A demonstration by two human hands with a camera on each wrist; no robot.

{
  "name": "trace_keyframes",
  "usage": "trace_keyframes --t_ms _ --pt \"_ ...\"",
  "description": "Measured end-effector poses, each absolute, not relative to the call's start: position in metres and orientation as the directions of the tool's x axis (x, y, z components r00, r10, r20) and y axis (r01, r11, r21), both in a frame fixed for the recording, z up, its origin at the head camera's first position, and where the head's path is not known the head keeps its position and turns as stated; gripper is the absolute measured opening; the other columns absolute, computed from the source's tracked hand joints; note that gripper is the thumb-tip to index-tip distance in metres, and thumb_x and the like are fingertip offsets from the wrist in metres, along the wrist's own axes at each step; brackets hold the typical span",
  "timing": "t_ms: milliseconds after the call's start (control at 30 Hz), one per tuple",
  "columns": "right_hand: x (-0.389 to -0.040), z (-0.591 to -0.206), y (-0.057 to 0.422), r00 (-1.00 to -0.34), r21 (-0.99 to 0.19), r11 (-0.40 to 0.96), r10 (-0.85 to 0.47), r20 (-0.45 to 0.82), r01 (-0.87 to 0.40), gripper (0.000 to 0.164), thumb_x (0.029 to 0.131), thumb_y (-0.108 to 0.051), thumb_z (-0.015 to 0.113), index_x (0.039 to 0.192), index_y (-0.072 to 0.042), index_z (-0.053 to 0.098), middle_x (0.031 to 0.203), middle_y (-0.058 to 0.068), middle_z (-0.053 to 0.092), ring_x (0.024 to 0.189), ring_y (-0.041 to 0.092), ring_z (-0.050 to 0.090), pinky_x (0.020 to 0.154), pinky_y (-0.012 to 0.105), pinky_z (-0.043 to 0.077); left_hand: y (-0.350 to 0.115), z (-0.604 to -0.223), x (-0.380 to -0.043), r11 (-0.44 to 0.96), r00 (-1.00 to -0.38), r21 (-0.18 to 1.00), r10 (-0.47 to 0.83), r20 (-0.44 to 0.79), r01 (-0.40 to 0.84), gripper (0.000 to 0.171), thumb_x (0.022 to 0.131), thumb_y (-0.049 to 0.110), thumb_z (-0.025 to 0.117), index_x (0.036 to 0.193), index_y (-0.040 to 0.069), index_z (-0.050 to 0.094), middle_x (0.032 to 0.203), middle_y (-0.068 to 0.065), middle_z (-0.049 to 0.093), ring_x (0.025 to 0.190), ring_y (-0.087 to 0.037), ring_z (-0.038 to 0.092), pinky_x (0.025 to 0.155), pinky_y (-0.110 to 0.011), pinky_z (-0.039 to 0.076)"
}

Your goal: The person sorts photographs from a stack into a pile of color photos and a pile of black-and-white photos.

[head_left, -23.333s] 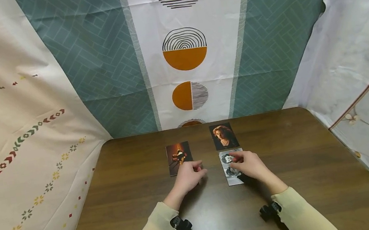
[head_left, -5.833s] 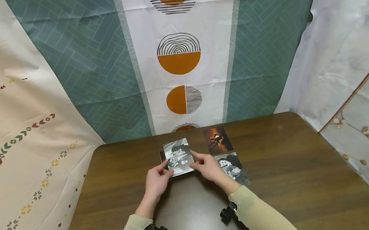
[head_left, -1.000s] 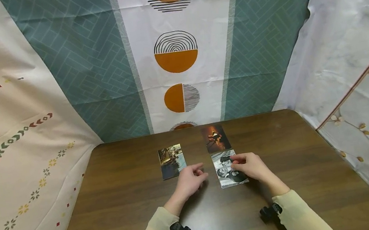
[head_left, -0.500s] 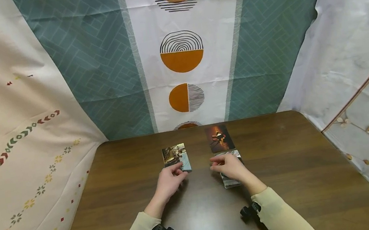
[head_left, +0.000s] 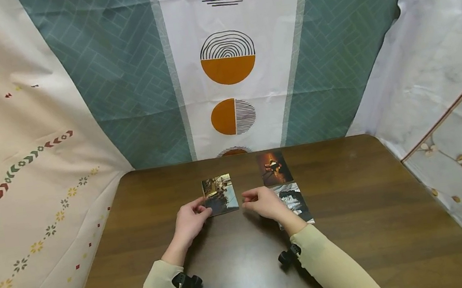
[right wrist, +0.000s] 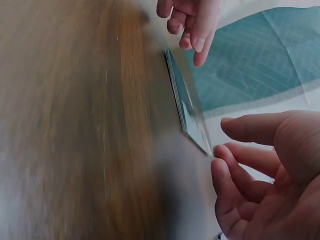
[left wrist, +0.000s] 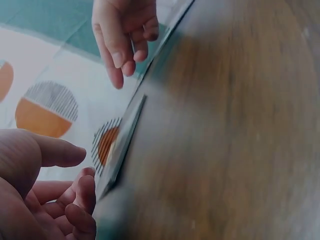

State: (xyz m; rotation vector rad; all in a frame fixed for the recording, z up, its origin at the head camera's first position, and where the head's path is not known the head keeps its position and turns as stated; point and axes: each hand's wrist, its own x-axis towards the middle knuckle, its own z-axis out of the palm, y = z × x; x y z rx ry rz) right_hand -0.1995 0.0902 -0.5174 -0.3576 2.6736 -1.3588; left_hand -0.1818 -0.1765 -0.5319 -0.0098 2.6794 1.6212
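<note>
A small stack of picture cards [head_left: 220, 195], a colour scene on top, lies left of centre on the wooden table; its layered edges [right wrist: 175, 90] show in the right wrist view. My left hand [head_left: 190, 219] is at its lower left corner, thumb and fingers apart. Just off its right edge is my right hand [head_left: 262, 202], fingers loosely bent, nothing between them. Under my right wrist, a black-and-white photo card [head_left: 293, 200] is partly hidden. Above it lies a dark orange-toned card [head_left: 274, 168].
The brown table [head_left: 366, 204] reaches back to a patterned cloth [head_left: 237, 128] hanging behind it. Light cloths hang at the left and right sides. A small black camera [head_left: 190, 281] is strapped to each wrist.
Earlier both hands held a black-and-white card over the stack; it now lies at right below the orange-toned card, where a portrait card lay first. Both hands have since moved left to the stack.
</note>
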Motion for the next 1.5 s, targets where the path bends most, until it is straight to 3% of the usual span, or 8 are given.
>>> trace_keyframes --t_ms 333,533,867,1100,1500 --pt "-0.21 -0.528 0.07 -0.968 -0.773 0.604 -0.247 0.048 -0.193 0.043 0.091 -0.016 0.082 0.13 0.001 0.075 0.104 0.004 0.078 0.104 0.027 0.074 0.094 0.045 0.056 -0.185 -0.539 -0.184 0.518 -1.0 0.855 -0.009 -0.023 -0.024 0.053 0.096 0.013 0.077 0.144 -0.006 0.064 0.088 -0.003 0.07 0.077 -0.019 0.058 0.074 -0.035 0.046" --pt "-0.212 -0.527 0.062 -0.971 -0.748 0.638 -0.237 0.038 -0.184 0.05 0.09 -0.018 0.082 0.135 0.001 0.072 0.114 0.01 0.078 0.109 0.03 0.073 0.098 0.046 0.055 -0.181 -0.538 -0.186 0.512 -1.0 0.858 -0.004 -0.03 -0.028 0.052 0.096 0.012 0.077 0.142 -0.008 0.064 0.087 -0.004 0.07 0.073 -0.019 0.056 0.07 -0.034 0.045" --pt "-0.215 -0.522 0.05 -0.977 -0.713 0.682 -0.213 0.02 -0.163 0.051 0.094 -0.022 0.08 0.14 -0.001 0.07 0.118 0.012 0.077 0.115 0.033 0.07 0.1 0.048 0.054 -0.177 -0.534 -0.191 0.533 -0.999 0.845 -0.005 -0.052 -0.047 0.056 0.098 0.013 0.076 0.146 -0.009 0.059 0.085 -0.005 0.066 0.07 -0.018 0.053 0.073 -0.036 0.045" --pt "-0.215 -0.529 0.054 -0.977 -0.717 0.682 -0.212 -0.002 -0.146 0.053 0.093 -0.022 0.08 0.141 -0.003 0.069 0.119 0.013 0.076 0.117 0.033 0.069 0.102 0.049 0.053 -0.177 -0.54 -0.188 0.559 -0.998 0.828 0.021 -0.064 -0.041 0.055 0.098 0.014 0.076 0.147 -0.006 0.061 0.073 -0.002 0.057 0.062 -0.017 0.045 0.072 -0.036 0.043" --pt "-0.216 -0.533 0.052 -0.98 -0.724 0.68 -0.196 -0.03 -0.114 0.052 0.093 -0.025 0.08 0.142 -0.009 0.071 0.123 0.011 0.076 0.121 0.032 0.068 0.104 0.05 0.052 -0.175 -0.54 -0.189 0.572 -0.998 0.819 0.0 -0.059 -0.048 0.054 0.096 0.017 0.078 0.145 -0.001 0.065 0.074 -0.001 0.057 0.062 -0.017 0.046 0.067 -0.035 0.04"
